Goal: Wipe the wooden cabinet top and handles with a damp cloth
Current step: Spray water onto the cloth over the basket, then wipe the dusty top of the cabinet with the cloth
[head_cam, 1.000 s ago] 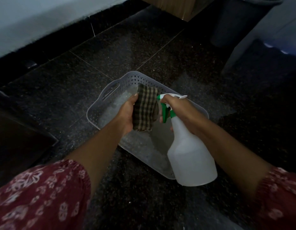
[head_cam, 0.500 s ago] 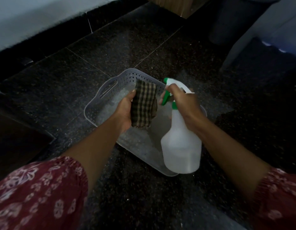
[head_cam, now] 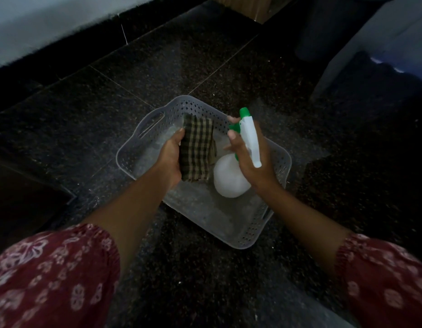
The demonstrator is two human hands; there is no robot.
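Note:
My left hand (head_cam: 170, 159) grips a folded checked cloth (head_cam: 197, 149), brown and cream, held upright over a grey perforated plastic basket (head_cam: 257, 229) on the dark floor. My right hand (head_cam: 250, 157) is closed around the neck of a white spray bottle (head_cam: 228, 181) with a green and white trigger head (head_cam: 249, 136). The bottle hangs upright over the basket, its body below my hand, right beside the cloth. A corner of a wooden cabinet (head_cam: 250, 5) shows at the top edge.
Dark speckled stone floor (head_cam: 158, 74) surrounds the basket. A white wall with a black skirting runs along the top left. A dark bin (head_cam: 328, 27) and a pale furniture leg (head_cam: 361, 50) stand at the top right. A dark object lies at the left edge.
My right hand has turned the spray bottle from tilted toward me to upright, moving it in over the basket. The cloth in my left hand has stayed roughly in place.

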